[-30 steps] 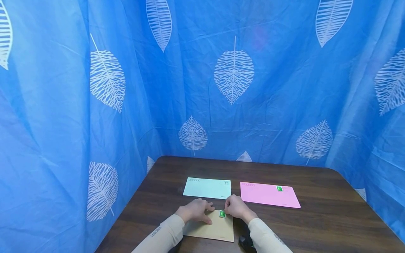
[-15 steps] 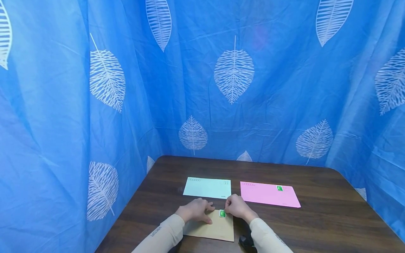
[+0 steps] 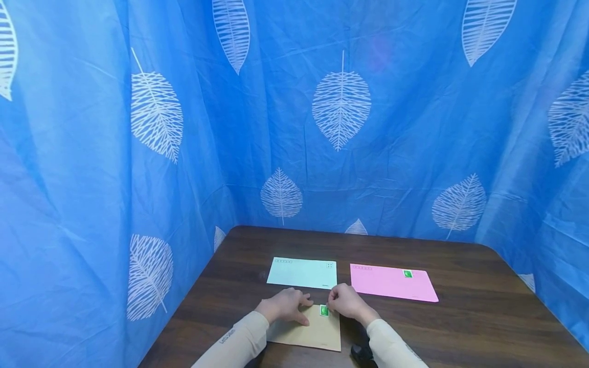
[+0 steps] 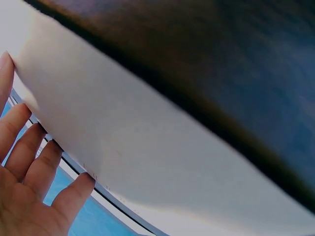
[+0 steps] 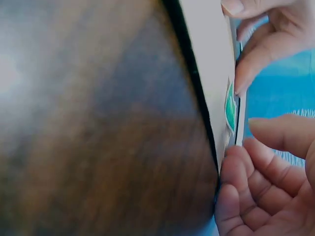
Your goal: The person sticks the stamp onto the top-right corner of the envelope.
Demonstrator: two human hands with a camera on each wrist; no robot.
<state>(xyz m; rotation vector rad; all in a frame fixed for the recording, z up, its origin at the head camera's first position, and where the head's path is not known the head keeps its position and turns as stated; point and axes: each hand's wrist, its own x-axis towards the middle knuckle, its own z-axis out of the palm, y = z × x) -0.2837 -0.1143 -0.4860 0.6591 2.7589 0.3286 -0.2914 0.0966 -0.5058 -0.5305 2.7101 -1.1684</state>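
Observation:
A tan envelope [image 3: 317,335] lies flat at the table's near side. On its upper right corner sits a green stamp [image 3: 324,311] with a white border, its edge curving slightly up in the right wrist view. My left hand [image 3: 286,305] rests on the envelope's upper left part, fingers spread; in the left wrist view its fingertips [image 4: 83,179] lie along the far edge. Beside the stamp is my right hand [image 3: 346,300], fingers curled at the envelope's right corner. In the right wrist view its thumb points toward the stamp, apart from the fingers; whether it touches the stamp I cannot tell.
Behind the hands lies a pale green envelope [image 3: 301,273] with a printed stamp box. A pink envelope [image 3: 386,283] bearing a green stamp [image 3: 407,274] lies to the right. The dark wooden table [image 3: 488,306] meets a blue leaf-patterned curtain [image 3: 391,204]. A black object [image 3: 361,353] is under the right wrist.
Almost nothing differs; both hands keep their places at the tan envelope and the stamp stays on its corner. The whole head view has shifted very slightly.

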